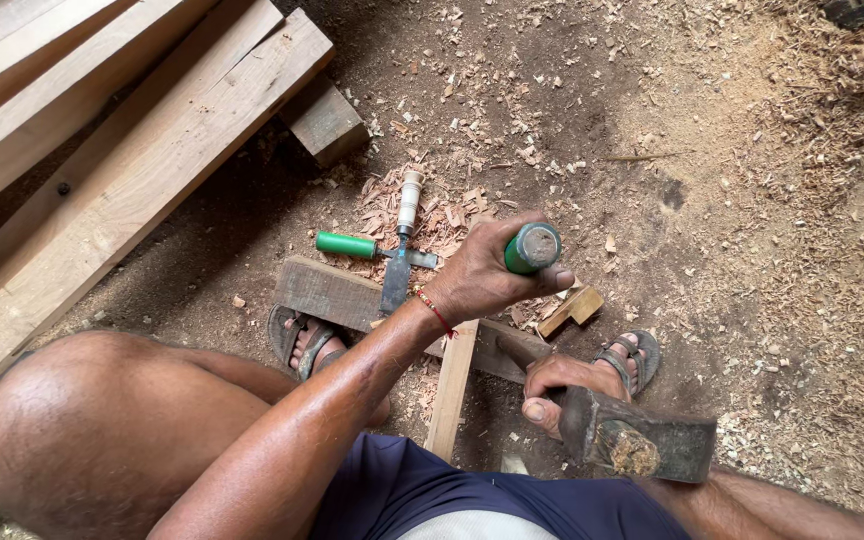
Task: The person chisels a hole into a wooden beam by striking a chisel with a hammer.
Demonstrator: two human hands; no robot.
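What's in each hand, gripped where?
Left hand: green-handled chisel, fist around the handle just below its butt end. Right hand: hammer, gripped on the handle right behind the metal head.

Left hand point(477, 278) grips green-handled chisel point(531, 248); right hand point(562, 385) holds hammer point(642, 440)

open dirt floor point(732, 200) to the right, strewn only with wood chips, stacked timber beams point(102, 150) walling off the left, two loose chisels point(392, 250) lying ahead on the chips, wooden block point(324, 120) beyond them
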